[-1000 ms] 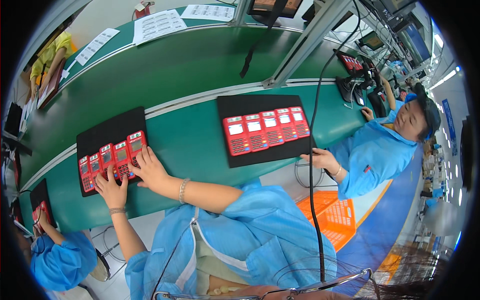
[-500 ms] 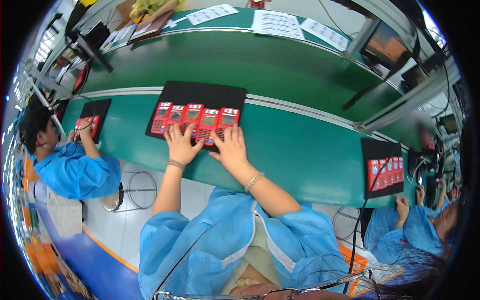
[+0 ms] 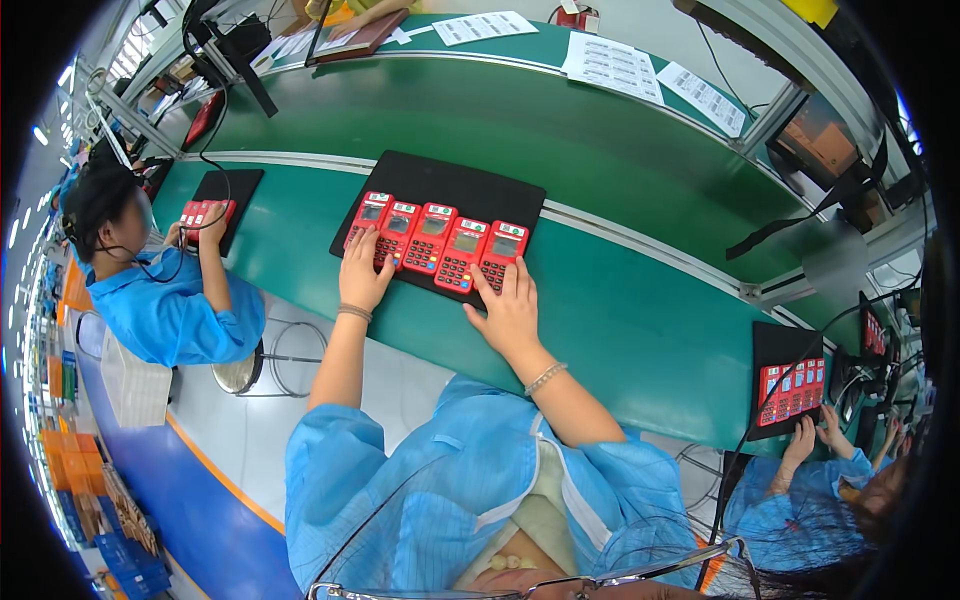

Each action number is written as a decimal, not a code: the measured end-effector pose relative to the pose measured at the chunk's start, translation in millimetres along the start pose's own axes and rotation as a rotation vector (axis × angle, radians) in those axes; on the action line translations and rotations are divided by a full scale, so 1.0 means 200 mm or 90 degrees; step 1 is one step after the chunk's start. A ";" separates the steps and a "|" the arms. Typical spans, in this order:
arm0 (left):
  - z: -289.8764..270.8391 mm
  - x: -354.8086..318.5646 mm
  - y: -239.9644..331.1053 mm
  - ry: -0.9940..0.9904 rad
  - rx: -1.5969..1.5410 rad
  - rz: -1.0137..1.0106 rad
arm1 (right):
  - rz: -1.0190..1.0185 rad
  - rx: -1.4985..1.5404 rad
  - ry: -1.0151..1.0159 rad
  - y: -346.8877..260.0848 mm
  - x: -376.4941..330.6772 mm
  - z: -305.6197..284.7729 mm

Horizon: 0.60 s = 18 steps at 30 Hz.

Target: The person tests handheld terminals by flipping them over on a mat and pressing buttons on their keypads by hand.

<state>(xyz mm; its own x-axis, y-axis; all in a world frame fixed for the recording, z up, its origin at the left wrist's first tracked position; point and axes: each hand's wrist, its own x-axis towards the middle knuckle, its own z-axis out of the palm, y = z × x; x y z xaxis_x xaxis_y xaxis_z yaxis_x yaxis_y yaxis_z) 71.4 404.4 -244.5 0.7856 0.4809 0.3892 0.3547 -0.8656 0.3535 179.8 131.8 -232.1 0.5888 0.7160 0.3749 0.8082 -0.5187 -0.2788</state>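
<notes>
Several red card payment terminals [image 3: 433, 238] lie side by side in a slightly uneven row on a black mat [image 3: 450, 178]. Each has a small screen above a dark keypad. My left hand [image 3: 366, 277] rests its fingers on the lower part of the leftmost terminal [image 3: 371, 208], hiding most of its keys; the thumb reaches toward the neighbouring one. At the other end, my right hand [image 3: 511, 312] has its fingers spread over the lower edge of the rightmost terminal [image 3: 505, 247]. Neither hand grips anything visibly.
A green bench [image 3: 620, 320] carries the mat. To the left a person in blue [image 3: 175, 310] handles red terminals; on the right another person's hands [image 3: 805, 440] are beside a second black mat [image 3: 762, 350] with terminals. Printed sheets [image 3: 612, 70] lie on the far ledge. A cable hangs at right.
My hands have moved apart, from the middle of the row to its two ends, uncovering the middle keypads. The whole view has shifted, so the mat appears farther right.
</notes>
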 end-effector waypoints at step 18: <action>0.12 0.05 0.00 0.107 0.003 0.017 | 0.017 0.080 -0.005 0.11 -0.06 -0.13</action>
<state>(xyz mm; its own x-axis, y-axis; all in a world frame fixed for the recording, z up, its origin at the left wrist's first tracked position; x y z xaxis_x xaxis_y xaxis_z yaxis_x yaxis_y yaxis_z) 91.1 406.3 -260.8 0.6991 0.4740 0.5353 0.3372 -0.8788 0.3377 191.0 100.4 -218.9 0.6103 0.7060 0.3593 0.7845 -0.4757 -0.3978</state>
